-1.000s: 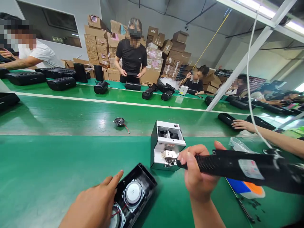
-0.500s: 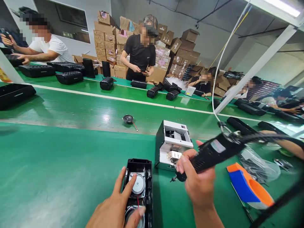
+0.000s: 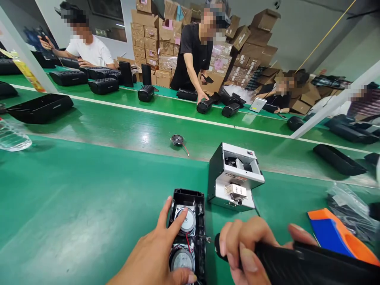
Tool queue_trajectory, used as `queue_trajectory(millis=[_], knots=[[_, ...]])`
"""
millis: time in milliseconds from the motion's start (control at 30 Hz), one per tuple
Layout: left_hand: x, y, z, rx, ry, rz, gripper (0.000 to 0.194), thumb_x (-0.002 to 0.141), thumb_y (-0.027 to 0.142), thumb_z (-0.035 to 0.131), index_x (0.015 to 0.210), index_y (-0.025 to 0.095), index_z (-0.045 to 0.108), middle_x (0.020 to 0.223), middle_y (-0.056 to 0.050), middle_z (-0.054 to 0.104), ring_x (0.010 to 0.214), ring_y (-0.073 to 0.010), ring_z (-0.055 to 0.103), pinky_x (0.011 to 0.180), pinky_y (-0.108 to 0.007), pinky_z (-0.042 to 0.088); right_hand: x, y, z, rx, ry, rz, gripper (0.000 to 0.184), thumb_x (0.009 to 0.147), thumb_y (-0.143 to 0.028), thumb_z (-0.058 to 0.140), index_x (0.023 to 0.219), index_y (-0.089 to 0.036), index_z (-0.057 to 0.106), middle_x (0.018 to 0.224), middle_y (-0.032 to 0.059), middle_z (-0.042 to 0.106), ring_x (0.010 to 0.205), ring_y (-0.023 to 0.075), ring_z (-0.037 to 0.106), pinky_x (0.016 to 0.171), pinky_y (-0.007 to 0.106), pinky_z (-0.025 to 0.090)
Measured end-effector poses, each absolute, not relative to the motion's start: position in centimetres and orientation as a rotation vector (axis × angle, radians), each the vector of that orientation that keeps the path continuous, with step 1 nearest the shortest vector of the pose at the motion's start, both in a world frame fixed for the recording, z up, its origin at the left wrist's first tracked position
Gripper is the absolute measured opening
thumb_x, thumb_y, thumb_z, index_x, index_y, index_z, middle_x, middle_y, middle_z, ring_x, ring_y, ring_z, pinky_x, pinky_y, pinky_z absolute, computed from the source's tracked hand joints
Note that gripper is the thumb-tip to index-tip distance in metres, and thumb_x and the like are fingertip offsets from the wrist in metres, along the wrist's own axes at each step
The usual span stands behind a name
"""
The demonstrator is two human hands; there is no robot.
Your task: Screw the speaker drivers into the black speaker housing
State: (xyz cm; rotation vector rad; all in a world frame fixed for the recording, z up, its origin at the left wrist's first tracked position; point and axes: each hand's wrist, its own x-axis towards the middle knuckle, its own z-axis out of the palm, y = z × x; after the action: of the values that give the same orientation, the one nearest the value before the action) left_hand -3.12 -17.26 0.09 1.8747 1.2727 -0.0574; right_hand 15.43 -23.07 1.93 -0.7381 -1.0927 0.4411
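My left hand (image 3: 151,247) lies over a black speaker housing (image 3: 203,221), fingers spread. Its index finger touches the upper round speaker driver (image 3: 187,222); the thumb is at the lower driver (image 3: 181,261). Red wires run between the two drivers. My right hand (image 3: 252,245) is wrapped round a black electric screwdriver (image 3: 299,261), held nearly level. The screwdriver's tip points left at the housing's right wall; whether it touches, I cannot tell. Just beyond stands a grey-and-black screw feeder (image 3: 237,174).
A loose speaker driver (image 3: 177,140) with a red wire lies farther back. At right are an orange-and-blue tray (image 3: 341,233), a plastic bag of dark parts (image 3: 353,209) and a black shell (image 3: 338,159). A finished-looking black speaker (image 3: 41,107) sits at left. Co-workers (image 3: 194,55) stand across the green line.
The screwdriver has swung from the screw feeder down to the housing's right side and now lies level. My left hand stays on the housing. Across the line, a co-worker has reached onto a black speaker.
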Motion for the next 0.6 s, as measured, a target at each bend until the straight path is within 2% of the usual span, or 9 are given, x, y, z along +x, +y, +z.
queue_trajectory(millis=[33, 100, 300, 433, 600], knots=[[-3.2, -17.3, 0.0, 1.875, 1.272, -0.042, 0.124, 0.072, 0.023, 0.093, 0.177, 0.044, 0.03, 0.187, 0.0, -0.021, 0.148, -0.0415, 0.065, 0.122, -0.053, 0.055, 14.9, -22.8, 1.4, -0.75, -1.053, 0.43, 0.048, 0.113, -0.026, 0.072, 0.15, -0.045, 0.047, 0.076, -0.0081, 0.054, 0.051, 0.0167, 0.051, 0.053, 0.031, 0.05], [-3.3, -17.4, -0.4, 1.881, 1.27, -0.001, 0.124, 0.072, 0.023, 0.093, 0.177, 0.046, 0.03, 0.188, 0.001, -0.016, 0.147, -0.0433, 0.066, 0.121, -0.055, 0.056, 14.3, -22.3, 0.5, -0.779, -1.039, 0.438, 0.054, 0.114, -0.026, 0.07, 0.156, -0.042, 0.041, 0.077, -0.0076, 0.053, 0.053, 0.017, 0.053, 0.053, 0.031, 0.048], [-4.0, -17.6, -1.6, 1.879, 1.239, 0.061, 0.126, 0.072, 0.026, 0.094, 0.177, 0.046, 0.029, 0.189, 0.002, -0.014, 0.152, -0.0415, 0.062, 0.125, -0.052, 0.054, 14.5, -21.9, -1.0, -0.838, -1.118, 0.48, 0.05, 0.115, -0.027, 0.067, 0.156, -0.037, 0.04, 0.081, -0.007, 0.056, 0.058, 0.0172, 0.058, 0.057, 0.033, 0.051], [-4.0, -17.7, -1.4, 1.895, 1.255, 0.064, 0.127, 0.072, 0.026, 0.094, 0.177, 0.049, 0.028, 0.189, 0.004, -0.013, 0.148, -0.0421, 0.065, 0.123, -0.054, 0.056, 14.7, -21.8, -1.7, -0.822, -1.109, 0.52, 0.051, 0.116, -0.022, 0.065, 0.158, -0.038, 0.041, 0.086, -0.0054, 0.059, 0.066, 0.0175, 0.062, 0.062, 0.034, 0.052], [-3.5, -17.6, -0.6, 1.867, 1.28, 0.053, 0.127, 0.069, 0.023, 0.093, 0.176, 0.048, 0.029, 0.188, 0.004, -0.011, 0.147, -0.0407, 0.066, 0.12, -0.051, 0.059, 14.7, -21.6, -2.0, -0.783, -1.126, 0.564, 0.054, 0.116, -0.017, 0.065, 0.16, -0.037, 0.041, 0.088, -0.005, 0.058, 0.068, 0.0168, 0.062, 0.063, 0.034, 0.054]])
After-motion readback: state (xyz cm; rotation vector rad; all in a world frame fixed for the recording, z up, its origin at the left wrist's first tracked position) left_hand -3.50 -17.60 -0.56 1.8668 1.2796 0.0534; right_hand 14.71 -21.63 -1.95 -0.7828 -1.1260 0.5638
